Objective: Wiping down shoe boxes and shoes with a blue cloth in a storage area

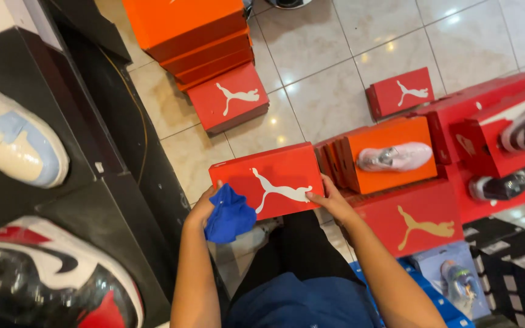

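I hold a red shoe box (274, 173) with a white animal emblem on its lid, level in front of me. My left hand (205, 206) grips its left end and also clutches a crumpled blue cloth (230, 215) against the box's lower left corner. My right hand (329, 203) holds the box's right lower edge, thumb on the lid.
A stack of orange and red boxes (202, 42) stands on the tiled floor ahead. More red and orange boxes (420, 212) with small shoes on them fill the right side. A dark shelf (101, 182) on the left carries sneakers (13, 140).
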